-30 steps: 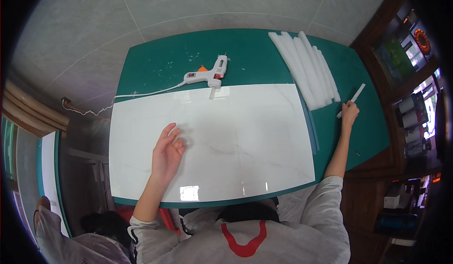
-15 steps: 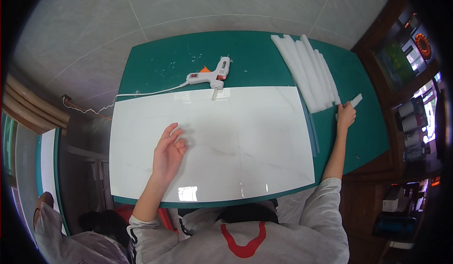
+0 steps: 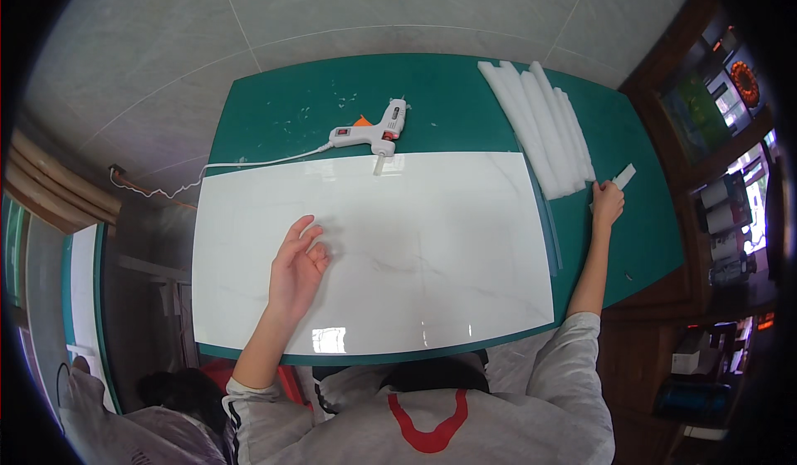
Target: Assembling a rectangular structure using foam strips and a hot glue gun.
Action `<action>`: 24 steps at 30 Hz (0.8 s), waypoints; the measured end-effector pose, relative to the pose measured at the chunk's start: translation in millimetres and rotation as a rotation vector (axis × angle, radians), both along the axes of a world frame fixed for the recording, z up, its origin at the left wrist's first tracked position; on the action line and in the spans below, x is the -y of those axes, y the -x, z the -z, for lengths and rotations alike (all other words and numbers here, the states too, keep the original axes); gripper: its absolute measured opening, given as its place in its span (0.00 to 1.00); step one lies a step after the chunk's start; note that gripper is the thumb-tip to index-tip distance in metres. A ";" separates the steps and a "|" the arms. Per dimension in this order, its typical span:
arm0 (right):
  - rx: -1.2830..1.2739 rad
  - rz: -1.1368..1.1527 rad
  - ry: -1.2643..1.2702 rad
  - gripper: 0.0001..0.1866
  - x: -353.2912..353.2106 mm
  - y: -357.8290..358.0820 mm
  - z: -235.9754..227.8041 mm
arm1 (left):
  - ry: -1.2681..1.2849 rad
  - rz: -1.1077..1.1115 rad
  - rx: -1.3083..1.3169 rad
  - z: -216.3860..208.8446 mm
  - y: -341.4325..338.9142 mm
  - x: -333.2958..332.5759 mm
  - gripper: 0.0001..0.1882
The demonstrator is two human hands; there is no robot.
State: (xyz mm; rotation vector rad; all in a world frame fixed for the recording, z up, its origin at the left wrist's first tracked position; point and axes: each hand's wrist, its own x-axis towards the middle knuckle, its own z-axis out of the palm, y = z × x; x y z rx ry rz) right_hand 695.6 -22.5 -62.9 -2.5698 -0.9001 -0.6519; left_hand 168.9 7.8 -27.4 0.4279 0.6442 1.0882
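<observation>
At the far left stands a white panel (image 3: 83, 291) with a green edge, and below it, in the lower corner, shows another person's grey clothing (image 3: 133, 432). A white cord (image 3: 274, 161) runs from the wall to the far side of the green table (image 3: 448, 91). The person's left hand (image 3: 297, 257) is over the left half of a glossy white sheet (image 3: 423, 232) with faint grey veins; its fingers are loosely spread and half curled, palm turned to the right. Whether it touches the sheet, I cannot tell. The sheet covers most of the near part of the table.

Beyond its far edge lies a white glue gun (image 3: 365, 135) with an orange trigger, the cord joined to its handle and a pale glue stick poking out over the sheet. White specks (image 3: 343, 98) dot the table left of the gun. Farther right, several white foam strips (image 3: 540, 133) lie side by side, slanting across the corner of the sheet. Just beside them, the right hand (image 3: 608, 203) grips a small white strip (image 3: 624, 176), one end sticking out past the fingers. A dark wood cabinet (image 3: 664, 46) borders the table on the right.
</observation>
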 end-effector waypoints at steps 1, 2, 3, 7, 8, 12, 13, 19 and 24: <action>-0.004 0.011 0.022 0.12 -0.1 0.4 -0.5 | -0.005 0.004 0.002 0.2 0.2 0.0 0.18; -0.004 0.011 0.022 0.12 0.0 -0.2 -0.4 | -0.005 0.004 0.003 0.1 0.1 0.1 0.18; -0.012 0.028 0.027 0.13 0.1 -1.1 -0.1 | -0.011 0.012 -0.012 0.1 0.1 0.2 0.18; 0.010 0.039 0.040 0.15 -0.1 -1.0 0.5 | -0.020 0.019 -0.029 -1.6 -0.1 0.9 0.19; 0.010 0.040 0.040 0.15 -0.1 -2.5 1.0 | -0.020 0.021 -0.029 -1.6 -0.2 0.7 0.19; -0.006 0.070 0.060 0.18 -1.9 -6.7 2.9 | -0.026 0.022 -0.024 -0.5 0.4 0.2 0.19; 0.002 0.065 0.077 0.19 -2.4 -6.7 3.3 | -0.030 0.020 -0.022 0.1 0.5 0.1 0.19; -0.042 0.086 0.137 0.19 -2.5 -10.5 3.1 | -0.026 0.020 -0.017 0.0 -1.2 -0.6 0.19; -0.027 0.029 0.132 0.17 -3.6 -3.1 -1.0 | -0.018 0.000 -0.014 -2.1 -0.3 0.7 0.18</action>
